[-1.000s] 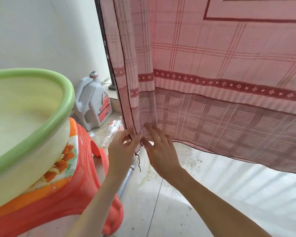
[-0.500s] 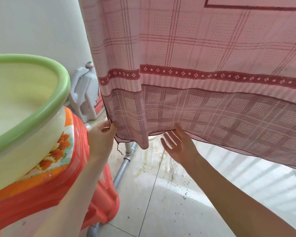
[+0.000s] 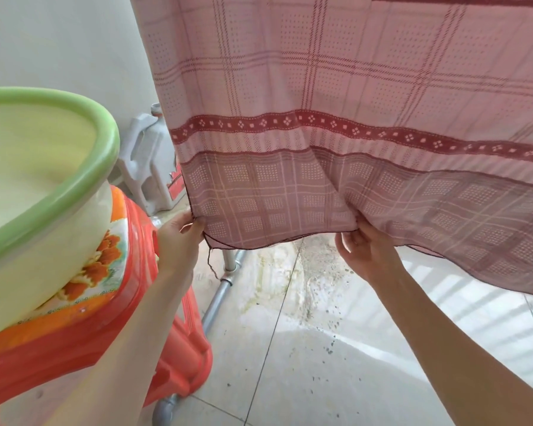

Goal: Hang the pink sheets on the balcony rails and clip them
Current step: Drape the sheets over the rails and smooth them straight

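Pink checked sheet [image 3: 336,87] hangs down from above frame, filling upper right; left hand [image 3: 179,238] pinches its bottom-left corner, right hand [image 3: 365,247] pinches the hem further right, fabric between them sagging slightly, loose thread dangling off the corner. Near left: cream basin with green rim [image 3: 102,127] sits on an orange-red plastic stool [image 3: 173,348]. Far left by the wall, a white jug [image 3: 150,167] stands partly behind the sheet edge; grey pipe [image 3: 219,296] runs along the stained tiled floor [image 3: 305,333] below.

Hands now apart (right hand [image 3: 366,247] newly gripping) along sheet [image 3: 320,118] hem.
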`<state>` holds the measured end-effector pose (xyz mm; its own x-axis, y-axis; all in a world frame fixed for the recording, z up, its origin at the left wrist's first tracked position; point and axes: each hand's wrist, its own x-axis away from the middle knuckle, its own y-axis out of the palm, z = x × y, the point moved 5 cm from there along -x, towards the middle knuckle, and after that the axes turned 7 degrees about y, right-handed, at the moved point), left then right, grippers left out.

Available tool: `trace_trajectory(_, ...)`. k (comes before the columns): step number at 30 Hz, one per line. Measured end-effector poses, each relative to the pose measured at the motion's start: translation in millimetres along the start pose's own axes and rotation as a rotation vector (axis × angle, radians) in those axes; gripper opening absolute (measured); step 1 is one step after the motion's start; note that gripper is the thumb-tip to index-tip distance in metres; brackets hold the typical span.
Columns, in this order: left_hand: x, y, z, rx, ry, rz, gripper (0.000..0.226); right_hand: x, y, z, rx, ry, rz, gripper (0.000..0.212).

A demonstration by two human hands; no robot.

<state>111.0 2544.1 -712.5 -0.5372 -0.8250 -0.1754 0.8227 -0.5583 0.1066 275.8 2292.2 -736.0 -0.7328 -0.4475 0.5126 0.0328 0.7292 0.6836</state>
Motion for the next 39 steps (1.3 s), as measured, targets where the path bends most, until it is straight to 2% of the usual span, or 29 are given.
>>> trace_trajectory(4, -0.8, 1.5, -13.4, 0.102, -0.038, 0.039, 0.024, -7.2, -22.8, 5.4, 0.241, -0.054, 0.057, 0.008)
trace_trajectory(8, -8.5, -10.5, -21.3, 0.046, -0.006, 0.119, 0.028, -7.6, -14.5, 27.1, 0.352, -0.081, 0.03, 0.013)
trace_trajectory(11, -10.7, -11.7, -20.9, 0.049, 0.018, 0.175, 0.029, -6.6, -10.5, 34.8, 0.276, -0.106, 0.061, 0.009)
trace_trajectory(12, -9.5, -9.3, -19.3, 0.103, 0.013, 0.197, 0.03, -6.3, -9.5, 36.5, 0.214, -0.093, 0.066, 0.007)
trace_trajectory(15, -4.8, 3.6, -16.5, 0.371, -0.084, 0.211, 0.027, -5.2, -2.4, 37.9, -0.036, -0.027, 0.04, 0.022)
trace_trajectory(18, -0.9, 20.8, -22.4, 0.521, -0.191, -0.022, 0.006, -4.5, 3.9, 33.2, -0.157, -0.003, 0.007, 0.022)
trace_trajectory(20, 8.9, 30.7, -32.2, 0.563, -0.268, -0.139, 0.018, -3.7, 5.6, 30.8, -0.184, 0.0, -0.007, 0.029)
trace_trajectory(23, 26.4, 49.3, -49.6, 0.598, -0.429, -0.199, 0.016, -4.1, 1.8, 32.8, -0.22, 0.012, 0.022, 0.02)
trace_trajectory(24, 30.6, 56.9, -52.4, 0.608, -0.471, -0.226, 0.021, -4.2, 1.4, 33.7, -0.217, 0.013, 0.028, 0.02)
trace_trajectory(26, 33.8, 69.6, -56.9, 0.608, -0.53, -0.256, 0.022, -5.1, 0.4, 35.1, -0.208, 0.014, 0.03, 0.029)
trace_trajectory(28, 31.9, 77.0, -62.2, 0.619, -0.547, -0.23, 0.011, -4.3, -1.2, 34.9, -0.212, 0.018, 0.03, 0.039)
trace_trajectory(31, 28.0, 77.7, -68.6, 0.687, -0.531, -0.154, 0.014, -3.6, -7.9, 29.3, -0.26, 0.012, 0.035, 0.048)
trace_trajectory(39, 11.0, 52.8, -76.7, 0.634, -0.511, 0.023, 0.013, 9.9, -23.0, -2.1, -0.309, -0.084, -0.024, 0.044)
